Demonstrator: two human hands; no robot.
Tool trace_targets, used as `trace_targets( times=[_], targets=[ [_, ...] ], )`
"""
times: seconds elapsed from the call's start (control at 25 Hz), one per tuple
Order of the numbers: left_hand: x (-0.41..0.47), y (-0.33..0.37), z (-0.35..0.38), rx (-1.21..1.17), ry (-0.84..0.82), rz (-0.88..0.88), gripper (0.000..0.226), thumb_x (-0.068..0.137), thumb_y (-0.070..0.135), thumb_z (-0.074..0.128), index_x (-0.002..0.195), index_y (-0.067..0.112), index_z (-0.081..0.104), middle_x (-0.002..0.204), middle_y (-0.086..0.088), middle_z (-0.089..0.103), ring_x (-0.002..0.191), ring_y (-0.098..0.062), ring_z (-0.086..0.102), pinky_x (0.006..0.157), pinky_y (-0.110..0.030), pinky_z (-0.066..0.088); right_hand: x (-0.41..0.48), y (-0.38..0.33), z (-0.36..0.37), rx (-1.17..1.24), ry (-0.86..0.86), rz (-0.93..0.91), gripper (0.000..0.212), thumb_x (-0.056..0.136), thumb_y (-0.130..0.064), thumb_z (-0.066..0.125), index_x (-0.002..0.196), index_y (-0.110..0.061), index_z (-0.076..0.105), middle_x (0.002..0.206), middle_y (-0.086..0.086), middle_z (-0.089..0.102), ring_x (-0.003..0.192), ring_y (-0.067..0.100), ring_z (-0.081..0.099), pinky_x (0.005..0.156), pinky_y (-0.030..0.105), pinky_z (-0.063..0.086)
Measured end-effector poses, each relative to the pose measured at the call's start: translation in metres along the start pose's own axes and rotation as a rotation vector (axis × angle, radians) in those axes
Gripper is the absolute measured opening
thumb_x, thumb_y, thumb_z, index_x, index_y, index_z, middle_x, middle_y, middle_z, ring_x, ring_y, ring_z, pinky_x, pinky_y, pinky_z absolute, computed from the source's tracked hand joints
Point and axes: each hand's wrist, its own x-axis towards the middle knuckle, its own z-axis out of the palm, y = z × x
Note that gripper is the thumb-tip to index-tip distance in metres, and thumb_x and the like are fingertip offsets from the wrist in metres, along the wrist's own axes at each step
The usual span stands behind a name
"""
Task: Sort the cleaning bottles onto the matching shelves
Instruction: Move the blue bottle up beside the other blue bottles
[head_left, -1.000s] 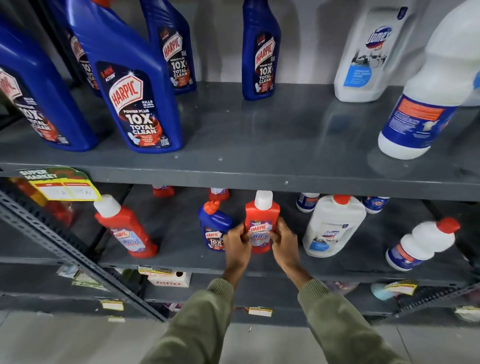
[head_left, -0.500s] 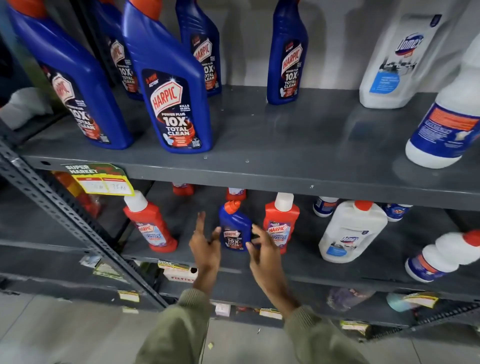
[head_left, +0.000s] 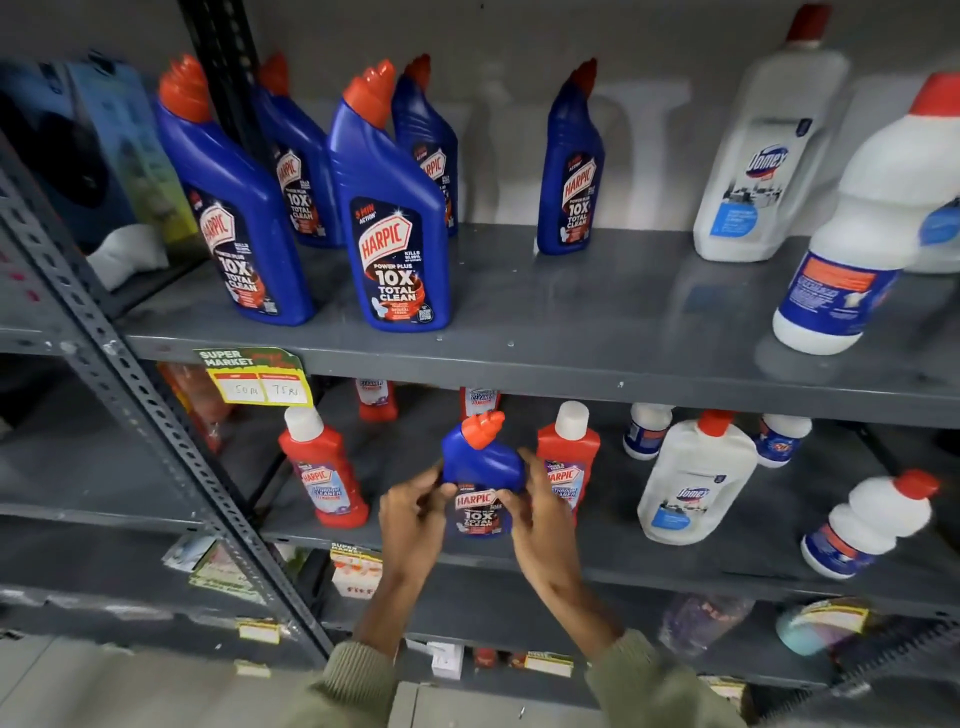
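A small blue Harpic bottle (head_left: 483, 467) with a red cap stands on the lower shelf (head_left: 597, 566). My left hand (head_left: 413, 514) and my right hand (head_left: 537, 512) grip its two sides. Red Harpic bathroom cleaner bottles stand on either side of it, one at the left (head_left: 322, 467) and one just behind my right hand (head_left: 569, 457). On the upper shelf (head_left: 571, 358) stand several large blue Harpic bottles, the nearest (head_left: 395, 228) at the front.
White Domex bottles stand on the right of both shelves, one large (head_left: 763, 156) above and one (head_left: 693, 478) below. A slotted grey upright (head_left: 140, 405) runs diagonally at the left. A yellow price tag (head_left: 254, 376) hangs on the upper shelf's edge. More shelves lie below.
Both hands left the red bottle, moved left and closed on the small blue Harpic bottle. The camera view rose, showing more of the upper shelf.
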Motion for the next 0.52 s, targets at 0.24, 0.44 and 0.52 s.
trace_targets(
  times=[0.24,0.44,0.52],
  targets=[
    [0.004,0.162,-0.052,-0.164,0.070,0.313,0.027,0.086,0.022,0.060,0.107,0.016,0.076,0.075,-0.004,0.077,0.073,-0.002,0.055,0.061,-0.029,0.054,-0.012,-0.122,-0.103,0.136,0.153,-0.342,0.045,0.093,-0.026,0.062,0.137,-0.021,0.053,0.108,-0.017,0.071,0.097,-0.006,0.069,0.083,0.012,0.053],
    [0.064,0.252,-0.048,-0.159,0.125,0.455,0.020,0.091,0.021,0.059,0.086,0.010,0.076,0.057,0.008,0.064,0.052,0.002,0.052,0.051,-0.029,0.049,0.049,-0.189,-0.154,0.086,0.264,-0.469,0.038,0.096,-0.021,0.060,0.134,-0.018,0.058,0.078,0.004,0.077,0.068,-0.001,0.069,0.061,0.011,0.046],
    [0.093,0.265,-0.034,-0.155,0.145,0.422,0.024,0.091,0.023,0.059,0.074,0.011,0.070,0.060,-0.002,0.070,0.050,0.002,0.056,0.053,-0.027,0.048,0.083,-0.193,-0.160,0.057,0.291,-0.447,0.039,0.095,-0.026,0.058,0.134,-0.021,0.058,0.079,0.019,0.076,0.075,0.026,0.072,0.070,0.028,0.055]
  ],
)
